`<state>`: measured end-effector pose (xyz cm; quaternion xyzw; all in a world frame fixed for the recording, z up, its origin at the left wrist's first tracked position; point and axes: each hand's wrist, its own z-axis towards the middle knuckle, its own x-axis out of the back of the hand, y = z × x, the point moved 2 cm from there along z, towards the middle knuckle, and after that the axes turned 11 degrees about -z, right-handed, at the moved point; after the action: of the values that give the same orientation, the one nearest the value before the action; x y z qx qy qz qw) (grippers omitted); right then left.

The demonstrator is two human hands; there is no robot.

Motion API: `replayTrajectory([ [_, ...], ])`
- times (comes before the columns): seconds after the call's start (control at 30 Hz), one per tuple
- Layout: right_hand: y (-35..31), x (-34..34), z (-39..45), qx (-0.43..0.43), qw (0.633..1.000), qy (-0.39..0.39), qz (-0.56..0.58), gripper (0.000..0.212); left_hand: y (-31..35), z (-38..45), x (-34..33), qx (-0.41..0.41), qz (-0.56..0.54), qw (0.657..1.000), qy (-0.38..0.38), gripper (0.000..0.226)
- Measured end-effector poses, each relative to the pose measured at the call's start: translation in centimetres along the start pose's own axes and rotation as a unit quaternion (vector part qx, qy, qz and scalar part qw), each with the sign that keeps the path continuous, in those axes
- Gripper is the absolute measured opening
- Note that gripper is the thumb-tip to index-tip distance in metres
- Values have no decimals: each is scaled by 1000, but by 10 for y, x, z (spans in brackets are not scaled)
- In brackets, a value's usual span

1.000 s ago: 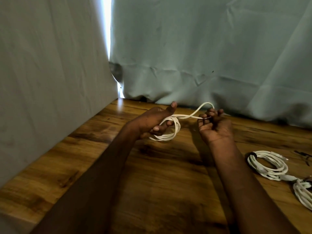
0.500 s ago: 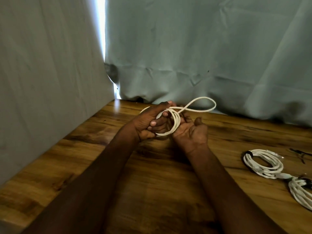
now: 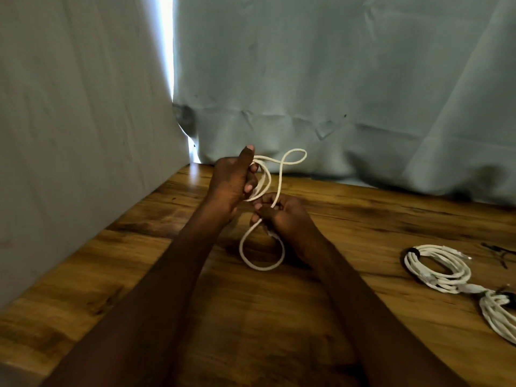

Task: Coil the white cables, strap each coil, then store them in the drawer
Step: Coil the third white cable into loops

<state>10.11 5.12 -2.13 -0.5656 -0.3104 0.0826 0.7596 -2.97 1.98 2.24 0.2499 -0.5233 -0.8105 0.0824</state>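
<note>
Head view: both bare hands are raised over the wooden desk (image 3: 279, 317), working one white cable (image 3: 275, 178). The left hand (image 3: 233, 182) has its fingers curled round several gathered turns of that cable, thumb standing upright; this grip is closed on the bundle. Just below and to the right of it, nearly touching, the right hand (image 3: 282, 215) has fingers curled round a strand of the same cable, a narrow grip holding it.

From the left-hand grip a small loop arcs up and to the right, crosses over itself and runs down into the right-hand grip. Below the right-hand grip a larger single loop (image 3: 261, 248) hangs toward the desk; whether its low end touches the wood cannot be told.

Well to the right of the right hand, a finished white coil (image 3: 438, 268) lies flat on the desk, with a dark strap (image 3: 412, 251) on its left edge. Just beyond its lower right, a second white coil (image 3: 498, 315) lies partly cut off by the frame edge, also with a dark band. Beyond the first coil, near the right edge, small dark ties (image 3: 498, 251) lie on the desk; too blurred to identify further.

Behind both hands hangs pale cloth sheeting (image 3: 335, 79), with a bright gap above the left hand.
</note>
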Motion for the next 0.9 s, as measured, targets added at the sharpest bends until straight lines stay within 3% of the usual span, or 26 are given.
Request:
replayTrajectory([
  [0.1, -7, 7, -3, -15, 1000, -13, 24, 12, -5, 5, 11, -117, 175, 978, 4, 57],
  [0.23, -20, 27, -10, -46, 958, -99, 267, 26, -19, 7, 13, -190, 314, 927, -78, 57],
  [0.3, -20, 39, -8, -66, 904, -100, 410, 41, -24, 4, 6, -186, 325, 919, -121, 55],
  [0.4, -9, 51, 0, -41, 762, -128, 633, 58, -27, -2, 0, -148, 317, 919, -181, 54],
  [0.47, -1, 65, 7, -4, 723, -86, 686, 70, -25, -9, -6, -75, 259, 940, -211, 54],
  [0.5, 1, 72, 9, 8, 724, -59, 688, 76, -22, -13, -9, -37, 219, 949, -223, 54],
  [0.53, 2, 78, 12, 14, 749, -26, 662, 80, -20, -16, -12, -4, 182, 956, -230, 54],
  [0.63, 9, 80, 13, -26, 894, 85, 440, 72, -16, -16, -17, 61, 78, 971, -219, 52],
  [0.7, 12, 71, 15, -43, 947, 111, 298, 61, -16, -13, -17, 97, 11, 973, -210, 49],
  [0.8, 1, 51, 7, 7, 985, 120, 128, 52, -17, -10, -14, 145, -84, 969, -181, 43],
  [0.9, -1, 39, 7, 92, 988, 114, 58, 39, -20, -6, -9, 192, -172, 951, -173, 40],
])
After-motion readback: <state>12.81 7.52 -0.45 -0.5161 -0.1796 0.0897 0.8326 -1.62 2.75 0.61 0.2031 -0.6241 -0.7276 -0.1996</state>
